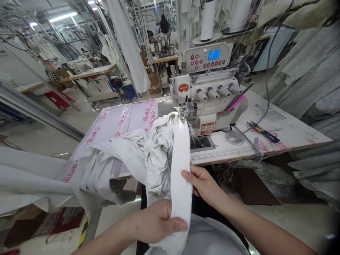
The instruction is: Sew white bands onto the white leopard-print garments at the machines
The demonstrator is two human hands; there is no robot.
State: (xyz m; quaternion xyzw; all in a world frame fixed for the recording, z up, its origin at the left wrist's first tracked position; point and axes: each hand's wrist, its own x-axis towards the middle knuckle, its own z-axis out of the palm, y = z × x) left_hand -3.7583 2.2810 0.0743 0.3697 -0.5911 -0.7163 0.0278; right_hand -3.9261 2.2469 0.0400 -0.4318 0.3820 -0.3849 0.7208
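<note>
A white waistband strip [181, 152] runs from under the presser foot of the overlock sewing machine [212, 102] down toward me. Gathered pale grey fabric [159, 159] hangs along its left side. Lower down, my left hand [162, 221] is closed on the waistband, thumb on top. My right hand [203, 184] pinches the band's right edge higher up, between the machine and my left hand; its other fingers are partly behind the cloth. More of the pale cloth spreads left over the table.
Scissors-like snips [264, 131] and a clear round dish [235, 137] lie right of the machine. Printed plastic film [124, 120] covers the table's left part. Thread cones [208, 21] stand behind. Draped fabric [313, 71] hangs at the right. A person [164, 24] is far back.
</note>
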